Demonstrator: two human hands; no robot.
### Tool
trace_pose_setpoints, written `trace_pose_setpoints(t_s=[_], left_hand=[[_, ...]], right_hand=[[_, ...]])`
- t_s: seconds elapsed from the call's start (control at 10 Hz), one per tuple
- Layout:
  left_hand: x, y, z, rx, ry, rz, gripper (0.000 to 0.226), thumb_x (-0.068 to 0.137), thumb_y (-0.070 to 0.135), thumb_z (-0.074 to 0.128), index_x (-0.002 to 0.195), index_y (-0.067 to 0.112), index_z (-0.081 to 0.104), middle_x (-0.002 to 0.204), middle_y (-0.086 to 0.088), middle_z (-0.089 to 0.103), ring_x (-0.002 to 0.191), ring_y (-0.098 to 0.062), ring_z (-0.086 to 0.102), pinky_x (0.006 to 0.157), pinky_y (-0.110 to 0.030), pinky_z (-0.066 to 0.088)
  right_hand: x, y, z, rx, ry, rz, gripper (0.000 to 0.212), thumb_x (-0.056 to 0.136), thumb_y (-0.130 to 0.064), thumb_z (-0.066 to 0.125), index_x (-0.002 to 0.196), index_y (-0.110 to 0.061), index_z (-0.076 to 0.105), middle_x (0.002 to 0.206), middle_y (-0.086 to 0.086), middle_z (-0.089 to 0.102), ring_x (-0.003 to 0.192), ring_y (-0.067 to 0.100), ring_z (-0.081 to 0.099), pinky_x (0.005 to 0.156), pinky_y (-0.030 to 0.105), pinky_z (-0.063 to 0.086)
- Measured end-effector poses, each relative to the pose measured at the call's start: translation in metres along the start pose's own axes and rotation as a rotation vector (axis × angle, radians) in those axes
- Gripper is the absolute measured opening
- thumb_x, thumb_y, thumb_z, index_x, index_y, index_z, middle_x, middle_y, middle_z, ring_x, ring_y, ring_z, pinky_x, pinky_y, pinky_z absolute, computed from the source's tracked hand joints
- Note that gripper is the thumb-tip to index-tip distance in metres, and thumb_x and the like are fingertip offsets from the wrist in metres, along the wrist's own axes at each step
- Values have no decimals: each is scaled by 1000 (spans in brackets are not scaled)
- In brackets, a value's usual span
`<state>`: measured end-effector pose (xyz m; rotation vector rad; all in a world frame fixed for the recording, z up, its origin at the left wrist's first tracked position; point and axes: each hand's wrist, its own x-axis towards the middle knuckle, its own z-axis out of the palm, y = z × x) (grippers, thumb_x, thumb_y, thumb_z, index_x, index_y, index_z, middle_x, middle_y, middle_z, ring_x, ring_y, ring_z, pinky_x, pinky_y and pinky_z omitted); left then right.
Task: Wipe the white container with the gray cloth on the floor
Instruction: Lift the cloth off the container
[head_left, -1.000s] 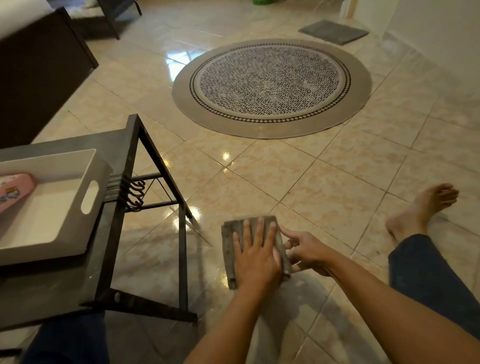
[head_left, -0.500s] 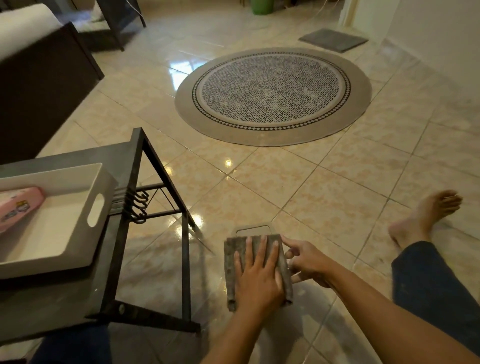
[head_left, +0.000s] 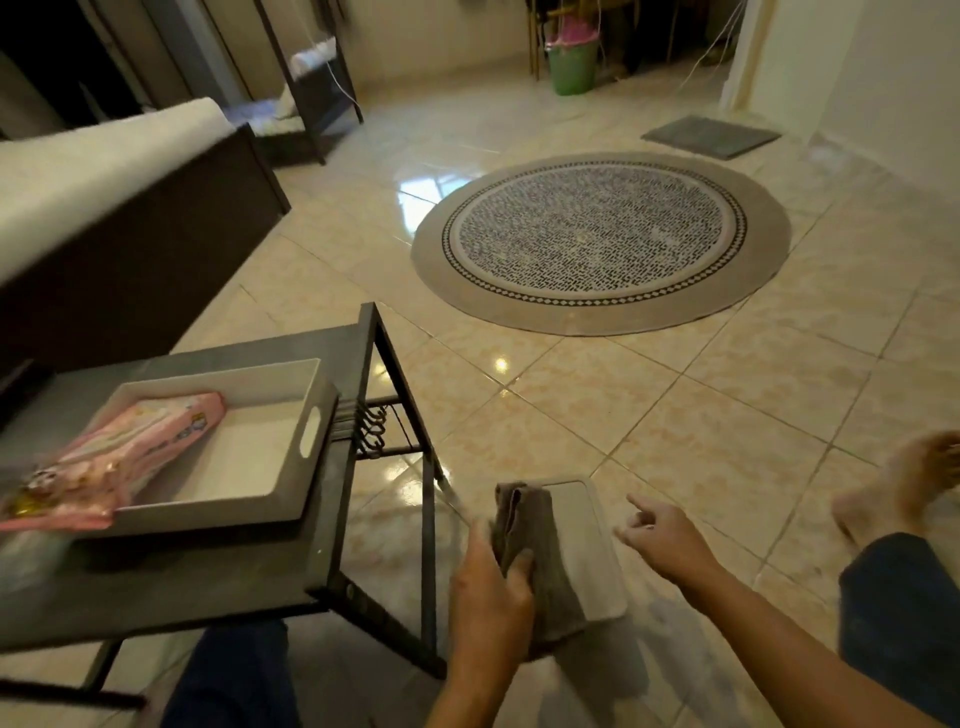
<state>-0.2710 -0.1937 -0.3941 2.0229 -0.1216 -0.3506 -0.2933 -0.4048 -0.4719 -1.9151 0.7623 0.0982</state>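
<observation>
Left hand (head_left: 491, 587) now bunches the gray cloth (head_left: 540, 561), no longer flat, baring the white container (head_left: 587, 545). Right hand (head_left: 662, 538) has let go and hovers open, so wiping seems paused or finished.

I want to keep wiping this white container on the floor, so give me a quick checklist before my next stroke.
1. Gray cloth gripped by left hand: ok.
2. Cloth lying on white container: ok, it covers the left part.
3. Right hand steadying the container: not ok, it is lifted off, fingers spread.
4. Container flat on the floor: ok.
5. Right part of the container wiped clean: cannot tell.
</observation>
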Motion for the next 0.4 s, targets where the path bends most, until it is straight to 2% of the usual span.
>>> trace_pose_setpoints(t_s=[0.1, 0.2, 0.3, 0.4], left_hand=[[-14, 51, -67, 37, 89, 202, 25, 89, 16, 64, 104, 31, 51, 99, 8, 62, 84, 1, 63, 57, -15, 53], [-25, 101, -144, 83, 242, 329, 25, 88, 17, 64, 98, 35, 50, 96, 9, 61, 83, -1, 62, 55, -17, 50], [-18, 131, -211, 94, 382, 343, 19, 89, 17, 66, 102, 25, 56, 88, 9, 62, 74, -7, 62, 54, -15, 46], [7, 136, -263, 157, 476, 259, 23, 85, 16, 71, 105, 15, 60, 85, 1, 64, 72, -12, 61, 55, -21, 48]], right_hand=[[-21, -47, -28, 59, 64, -172, 52, 91, -13, 66, 141, -12, 51, 97, 9, 67, 89, 25, 65, 73, 28, 52], [-56, -113, -72, 175, 63, -394, 41, 91, -9, 65, 131, -20, 60, 101, 12, 69, 94, 25, 67, 66, 20, 55], [-113, -181, -107, 282, 32, -656, 34, 82, -17, 69, 112, -32, 68, 96, 7, 72, 92, 29, 70, 67, 21, 57], [-182, -238, -142, 358, -76, -956, 35, 80, -31, 69, 116, -28, 68, 97, 6, 73, 91, 28, 70, 73, 23, 58]])
